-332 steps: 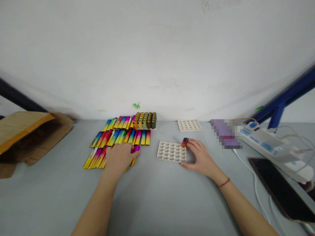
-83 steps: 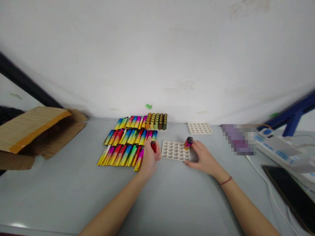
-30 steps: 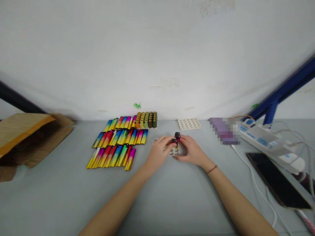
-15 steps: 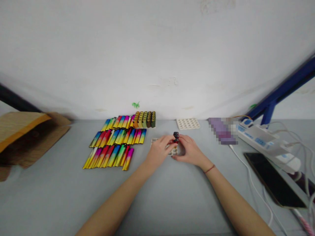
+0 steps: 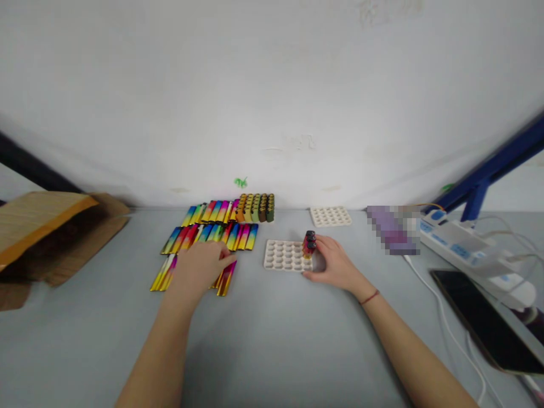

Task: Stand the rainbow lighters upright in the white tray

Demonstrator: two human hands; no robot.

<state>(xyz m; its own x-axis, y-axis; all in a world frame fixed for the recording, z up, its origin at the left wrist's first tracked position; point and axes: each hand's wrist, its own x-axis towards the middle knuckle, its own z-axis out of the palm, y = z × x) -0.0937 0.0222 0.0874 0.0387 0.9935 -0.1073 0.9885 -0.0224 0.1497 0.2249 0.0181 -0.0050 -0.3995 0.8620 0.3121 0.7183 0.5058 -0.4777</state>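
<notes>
My left hand (image 5: 199,266) reaches over rows of shiny rainbow-and-gold lighters (image 5: 221,235). Its fingers curl down and are partly hidden, so I cannot see whether they hold one. Beneath and beside it, the front row (image 5: 225,283) is partly covered. My right hand (image 5: 334,263) curves around the right end of a white holed tray (image 5: 284,255), thumb at the near corner and fingers against the lighters. Several dark-topped reddish lighters (image 5: 311,241) stand upright in the tray's right column.
A filled block of upright lighters (image 5: 255,207) stands by the wall, and a second white tray (image 5: 330,216) lies to its right. At left is an open cardboard box (image 5: 55,238). On the right are a blurred purple item (image 5: 389,229), a power strip (image 5: 467,249), cables and a black phone (image 5: 484,317).
My left hand has left the white tray and moved left over the lighter rows. More of the tray and its upright lighters show. My right hand stays at the tray's right end.
</notes>
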